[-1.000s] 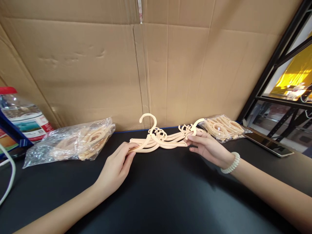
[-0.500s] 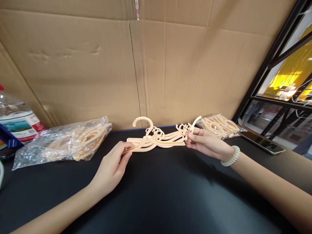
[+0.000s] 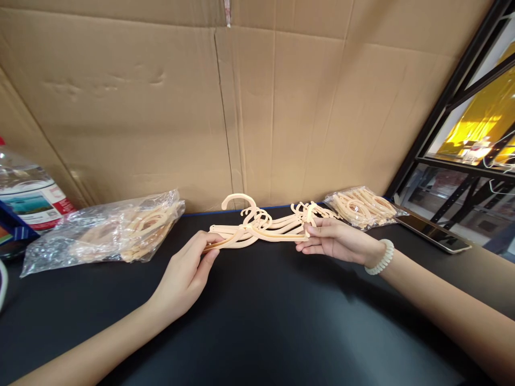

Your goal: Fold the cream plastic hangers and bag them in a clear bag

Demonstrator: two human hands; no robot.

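Leaning cardboard wall (image 3: pixel 161 107) backs black tabletop (image 3: pixel 261 321). Bagged hangers (image 3: pixel 104 233) far left; smaller bag (image 3: pixel 362 206) right. Bottle (image 3: pixel 28 195) label print unreadable. Hanger bundle (image 3: pixel 261 230) lower, flatter than half second ago; right-end hook no longer raised. Left hand (image 3: pixel 187 273) pinches bundle's left tip; right hand (image 3: pixel 333 241) grips right end.

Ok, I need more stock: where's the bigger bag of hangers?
The bigger bag of hangers lies on the table's left side, between the water bottle and the left hand.
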